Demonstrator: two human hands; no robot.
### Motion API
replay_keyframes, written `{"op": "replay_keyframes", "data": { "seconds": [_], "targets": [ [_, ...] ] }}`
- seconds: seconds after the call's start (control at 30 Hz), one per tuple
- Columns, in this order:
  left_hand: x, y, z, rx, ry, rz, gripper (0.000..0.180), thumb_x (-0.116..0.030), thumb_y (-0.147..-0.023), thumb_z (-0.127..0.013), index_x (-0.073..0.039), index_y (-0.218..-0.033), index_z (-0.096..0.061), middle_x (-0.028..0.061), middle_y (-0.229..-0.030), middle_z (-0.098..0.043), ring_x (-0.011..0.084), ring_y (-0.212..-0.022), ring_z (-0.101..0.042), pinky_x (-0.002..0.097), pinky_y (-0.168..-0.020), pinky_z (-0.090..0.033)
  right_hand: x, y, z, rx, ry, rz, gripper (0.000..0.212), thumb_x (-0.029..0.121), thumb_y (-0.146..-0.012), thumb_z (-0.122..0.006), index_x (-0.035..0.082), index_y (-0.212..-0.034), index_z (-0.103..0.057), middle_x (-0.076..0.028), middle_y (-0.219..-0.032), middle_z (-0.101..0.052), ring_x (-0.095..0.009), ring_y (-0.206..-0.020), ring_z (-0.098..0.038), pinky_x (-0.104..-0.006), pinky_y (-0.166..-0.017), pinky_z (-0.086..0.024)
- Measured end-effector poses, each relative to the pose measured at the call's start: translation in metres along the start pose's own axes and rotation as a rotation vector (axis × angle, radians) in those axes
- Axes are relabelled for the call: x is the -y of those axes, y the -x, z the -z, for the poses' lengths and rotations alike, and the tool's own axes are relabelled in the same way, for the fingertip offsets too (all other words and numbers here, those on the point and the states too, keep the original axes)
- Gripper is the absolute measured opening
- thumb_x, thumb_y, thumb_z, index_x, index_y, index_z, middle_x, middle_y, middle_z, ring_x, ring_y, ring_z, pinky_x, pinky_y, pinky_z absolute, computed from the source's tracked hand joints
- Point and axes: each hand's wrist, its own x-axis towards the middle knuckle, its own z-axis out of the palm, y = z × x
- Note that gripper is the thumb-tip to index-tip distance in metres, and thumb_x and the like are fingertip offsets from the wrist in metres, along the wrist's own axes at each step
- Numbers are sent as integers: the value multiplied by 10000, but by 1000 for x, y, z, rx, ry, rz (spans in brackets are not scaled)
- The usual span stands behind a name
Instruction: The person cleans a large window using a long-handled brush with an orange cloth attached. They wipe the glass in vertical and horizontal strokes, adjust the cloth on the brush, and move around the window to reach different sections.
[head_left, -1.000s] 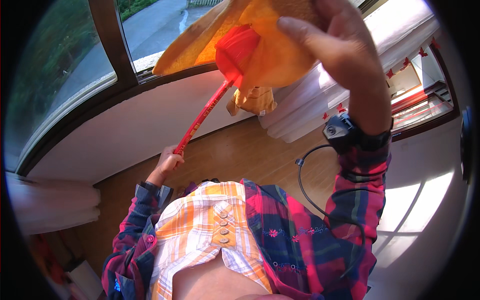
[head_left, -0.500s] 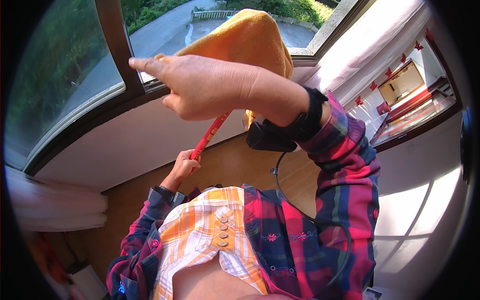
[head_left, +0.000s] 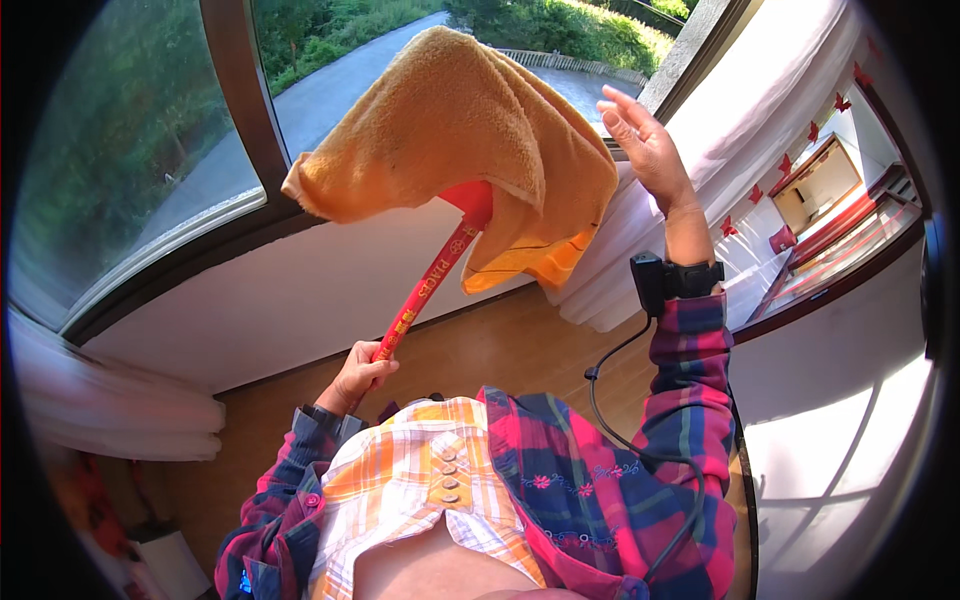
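My left hand (head_left: 364, 376) is wrapped round a red handle (head_left: 428, 285) that bears yellow lettering and slants up and away from me. An orange towel (head_left: 450, 125) hangs draped over the handle's far end. Just below the cloth, a wider red piece (head_left: 470, 200) of the tool shows; the rest of its head is covered, so its kind is hidden. Raised to the right of the towel, my right hand (head_left: 650, 150) holds nothing, its fingers stretched out and apart from the cloth. A black strap with a small box (head_left: 650, 283) and a cable sits on that wrist.
A dark-framed window (head_left: 245, 90) stands ahead, with a road and greenery outside. White curtains (head_left: 680, 180) hang at the right and lower left. On the right wall is a framed mirror (head_left: 835, 220) with red leaf decorations. Below lies a wooden floor (head_left: 500, 330).
My right hand has moved away from the towel to the right, and its fingers have opened. More of the towel and the red tool now shows. The left hand keeps its hold on the handle.
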Motion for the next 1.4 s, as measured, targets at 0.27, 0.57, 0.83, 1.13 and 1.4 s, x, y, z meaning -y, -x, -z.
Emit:
{"op": "replay_keyframes", "data": {
  "seconds": [0.27,0.57,0.83,1.13,1.4],
  "targets": [
    [4,27,9,-10,-17,-37,235,-155,-777,-695,-73,-600,-563,-32,-486,-471,51,-412,-397,218,-418,-296,-3,-19,-15,330,-560,-190,291,284,-958,-608,15,-992,-712,-1,-853,-678,-48,-779,-585,-189,-734,-463],
    [-18,52,-16,3,39,14,273,-92,-776,-725,-78,-581,-535,-35,-490,-467,55,-431,-417,236,-423,-304,50,-85,2,-265,-136,280,170,171,-908,-675,38,-994,-735,-44,-850,-719,-85,-727,-653,-210,-675,-544],
    [-1,46,-7,-59,48,-143,293,-69,-776,-709,-72,-552,-519,-22,-490,-478,65,-410,-418,234,-413,-302,48,-67,-17,662,-321,-116,393,290,-997,-524,5,-1262,-578,-97,-1163,-639,-156,-1043,-611,-282,-923,-480],
    [-15,58,-10,-282,9,-351,264,-51,-754,-642,-66,-544,-483,4,-474,-451,87,-378,-396,235,-377,-307,89,13,-59,349,-682,309,772,141,-925,-637,62,-1521,-152,-136,-1241,-561,-177,-1127,-559,-328,-957,-456],
    [-2,120,-7,-707,-7,-424,235,-94,-701,-667,-59,-540,-500,6,-496,-464,90,-387,-442,230,-378,-346,64,-4,-143,388,-854,120,678,253,-995,-534,11,-1506,-160,-140,-1272,-539,-156,-1172,-504,-300,-1018,-378]
  ]
}}
